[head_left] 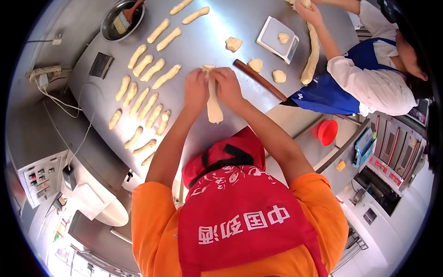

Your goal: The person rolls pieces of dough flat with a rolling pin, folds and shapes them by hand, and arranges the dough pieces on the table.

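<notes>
A long, flat strip of dough (214, 108) is held between the left hand (197, 91) and the right hand (228, 87), near the front edge of the metal table (198, 41). Its top end is pinched by the fingers of both hands, which are curled in close; the fingertips are partly hidden. Whether the table is touched by the strip cannot be told.

At the far left, a round metal bowl (106, 28) is seen with a brush (122, 23) in it. What else is in the bowl cannot be told. On the right, a red tub (327, 132) is seen below the table top; its inside cannot be made out. One small lump of dough (283, 38) is held up by a white scale (266, 36). A brown rolling pin (260, 79) is laid near the right hand. Short dough sticks (147, 107) are spread in rows on the left.
</notes>
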{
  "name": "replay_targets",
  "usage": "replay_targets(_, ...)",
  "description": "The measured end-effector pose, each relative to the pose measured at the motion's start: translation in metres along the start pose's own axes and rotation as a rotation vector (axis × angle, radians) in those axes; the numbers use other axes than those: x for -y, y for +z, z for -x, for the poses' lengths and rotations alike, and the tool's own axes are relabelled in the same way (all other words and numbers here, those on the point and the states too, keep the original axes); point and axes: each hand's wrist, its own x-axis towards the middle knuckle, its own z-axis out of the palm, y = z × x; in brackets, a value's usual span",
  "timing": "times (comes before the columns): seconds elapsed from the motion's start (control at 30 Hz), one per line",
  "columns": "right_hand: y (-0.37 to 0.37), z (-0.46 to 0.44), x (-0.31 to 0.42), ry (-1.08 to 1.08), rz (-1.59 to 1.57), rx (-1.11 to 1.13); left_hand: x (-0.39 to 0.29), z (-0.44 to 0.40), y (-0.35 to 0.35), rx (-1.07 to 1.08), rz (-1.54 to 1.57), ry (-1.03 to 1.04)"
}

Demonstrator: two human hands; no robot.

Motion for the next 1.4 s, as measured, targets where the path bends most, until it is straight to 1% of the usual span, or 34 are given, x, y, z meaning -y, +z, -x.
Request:
replay_targets(0.03, -0.001, -0.005, -0.001, 0.061, -0.047, -0.019, -0.005, -0.01, 0.0, -0.052, 0.004, -0.019)
replay_targets(0.1, 0.003, -0.016, -0.001, 0.108, 0.022, -0.034, -0.012, -0.029, 0.001, -0.16, 0.008, -0.055)
replay_targets(0.13, 0.004, -0.021, -0.001, 0.13, 0.054, -0.042, -0.011, -0.027, 0.002, -0.093, -0.036, -0.032)
replay_targets(0.17, 0.007, -0.02, -0.005, 0.065, 0.071, -0.02, -0.01, -0.024, 0.001, -0.024, -0.081, -0.01)
replay_targets(0.2, 0.006, -0.014, -0.002, 0.081, 0.033, 0.002, -0.006, -0.02, 0.003, 0.047, -0.128, 0.015)
replay_targets(0.27, 0.003, 0.001, 0.007, 0.107, -0.045, 0.04, -0.006, 0.007, 0.006, 0.014, -0.105, 0.069)
replay_targets(0.3, 0.005, 0.014, 0.005, 0.01, -0.015, -0.003, -0.009, 0.023, 0.005, -0.001, -0.093, 0.091)
replay_targets(0.4, 0.002, 0.042, 0.018, -0.113, 0.049, -0.05, -0.018, 0.046, -0.004, -0.028, -0.088, 0.184)
replay_targets(0.5, 0.002, 0.036, 0.017, 0.191, -0.077, -0.077, -0.019, 0.016, -0.005, -0.125, 0.16, -0.14)
replay_targets(0.6, 0.007, 0.017, 0.015, 0.192, 0.009, -0.056, -0.003, 0.005, 0.0, -0.045, -0.015, 0.043)
replay_targets(0.63, 0.006, 0.018, 0.015, 0.15, -0.004, -0.021, -0.006, 0.007, 0.0, -0.04, 0.012, 0.033)
replay_targets(0.7, 0.003, 0.032, 0.023, 0.158, -0.029, -0.02, -0.018, 0.029, -0.002, -0.025, 0.069, 0.009)
replay_targets(0.73, 0.002, 0.043, 0.03, 0.164, -0.043, -0.016, -0.026, 0.045, -0.005, -0.05, 0.056, 0.04)
replay_targets(0.8, -0.001, 0.069, 0.035, 0.055, -0.014, -0.032, -0.036, 0.075, -0.005, -0.101, 0.031, 0.093)
replay_targets(0.87, -0.003, 0.086, 0.039, -0.047, 0.024, -0.04, -0.031, 0.08, -0.001, -0.081, 0.16, 0.0)
replay_targets(0.9, -0.003, 0.087, 0.036, -0.015, -0.011, -0.055, -0.029, 0.083, -0.001, -0.073, 0.224, -0.05)
replay_targets(0.97, -0.003, 0.082, 0.026, 0.051, -0.077, -0.086, -0.03, 0.063, -0.003, -0.21, 0.262, -0.208)
replay_targets(1.0, -0.005, 0.077, 0.029, 0.13, -0.096, -0.107, -0.031, 0.054, -0.003, -0.273, 0.282, -0.287)
replay_targets(1.07, -0.008, 0.052, 0.037, 0.282, -0.13, -0.164, -0.026, 0.04, -0.007, -0.152, 0.237, -0.28)
replay_targets(1.1, -0.006, 0.048, 0.033, 0.247, -0.125, -0.156, -0.022, 0.038, -0.008, -0.089, 0.214, -0.272)
replay_targets(1.2, -0.005, 0.06, 0.031, 0.24, -0.141, -0.035, -0.015, 0.051, -0.007, -0.001, 0.145, -0.114)
replay_targets(1.3, -0.012, 0.095, 0.04, 0.049, -0.045, 0.017, -0.019, 0.095, -0.008, 0.036, 0.129, -0.063)
replay_targets(1.4, -0.017, 0.113, 0.036, 0.009, -0.061, -0.03, -0.039, 0.102, -0.016, -0.051, 0.435, -0.253)
